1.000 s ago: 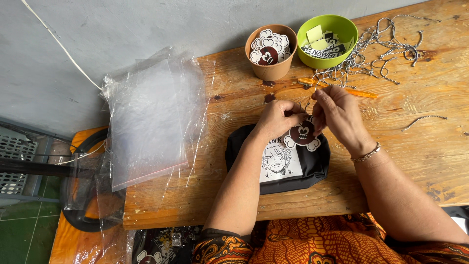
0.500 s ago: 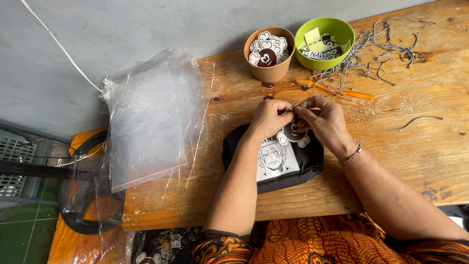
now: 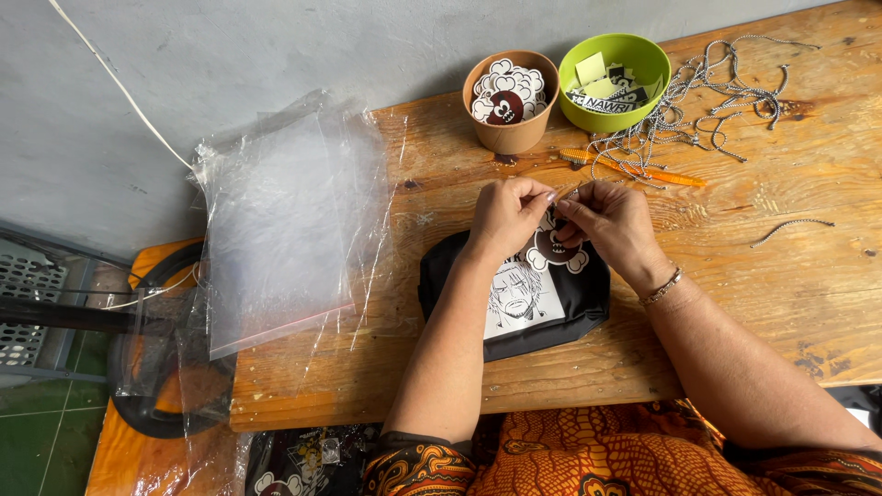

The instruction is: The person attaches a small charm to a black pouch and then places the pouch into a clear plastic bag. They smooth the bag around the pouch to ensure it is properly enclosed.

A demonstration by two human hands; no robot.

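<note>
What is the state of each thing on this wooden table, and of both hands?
Black fabric pouch: lying flat.
Round brown cartoon charm: held over the pouch.
Left hand: pinching at the charm.
Right hand: pinching at the charm.
Brown paper cup: upright, full of charms.
Green plastic bowl: upright, holds stickers.
Clear plastic bags: stacked flat.

Arms: both of yours are bare from the short sleeve edge down to the fingers.
Left hand (image 3: 503,213): you wear nothing on it, neither ring nor band.
Right hand (image 3: 614,220): bare too, with short, plain nails.
Bracelet (image 3: 661,287): a thin band of small, metallic-looking beads circles your right wrist.
Left sleeve (image 3: 415,467): dark cloth printed with curling orange and cream scrolls, ending at the upper arm.
Garment (image 3: 634,455): your lap is covered in bright orange cloth with a fine, dark scale-like batik pattern.
</note>
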